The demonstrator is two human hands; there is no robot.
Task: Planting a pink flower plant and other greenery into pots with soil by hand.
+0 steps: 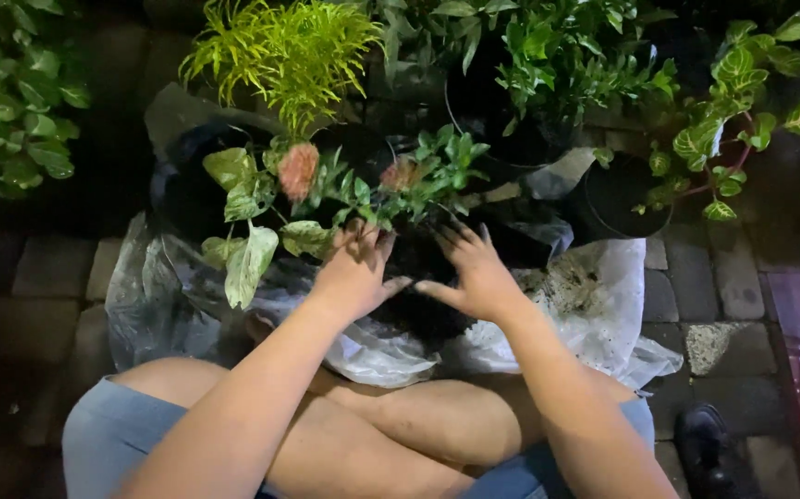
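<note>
Now both hands press on dark soil around the pink-flowered plant, which sits over the plastic sheet just ahead of the crossed legs. The left hand and right hand lie open, fingers spread, gripping nothing. Better to firm evenly around the stem; I count two pink blooms and two hands.
</note>
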